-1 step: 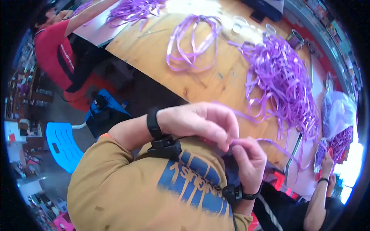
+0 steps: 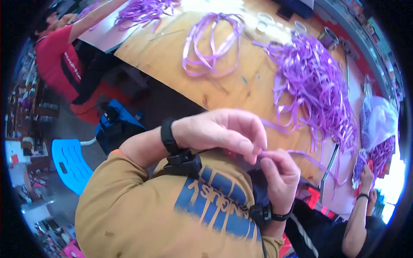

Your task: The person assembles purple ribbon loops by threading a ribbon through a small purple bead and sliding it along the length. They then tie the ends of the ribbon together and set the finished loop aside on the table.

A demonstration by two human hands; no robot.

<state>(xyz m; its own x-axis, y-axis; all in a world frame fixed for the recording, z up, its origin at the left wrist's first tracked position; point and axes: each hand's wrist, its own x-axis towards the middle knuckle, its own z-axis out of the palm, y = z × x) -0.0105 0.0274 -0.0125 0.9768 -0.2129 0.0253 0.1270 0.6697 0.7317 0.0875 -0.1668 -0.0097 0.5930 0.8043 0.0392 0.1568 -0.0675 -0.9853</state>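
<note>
Just in front of my chest, the fingertips of both my hands meet on a thin purple ribbon (image 2: 316, 162). My left hand (image 2: 226, 131) is bent over it, thumb and fingers pinched at its end; the exact grip is partly hidden by the fingers. My right hand (image 2: 282, 176) pinches the same ribbon between thumb and forefinger, close beside the left fingertips. From there a strand runs off to the right over the table edge. Beyond my hands lies a big tangled heap of purple ribbons (image 2: 312, 81), and a looped bundle of ribbon (image 2: 189, 51) rests farther left.
The wooden table (image 2: 159, 60) spreads ahead, with clear round containers (image 2: 264, 21) at its far side. A person in red (image 2: 56, 60) works at the left, near a blue stool (image 2: 71, 163). Another person's arm (image 2: 359, 219) reaches toward a plastic bag (image 2: 380, 120) at the right.
My fingertips stay together, with the right hand shifted very slightly right. The table and its ribbons appear a little farther left and up in the view.
</note>
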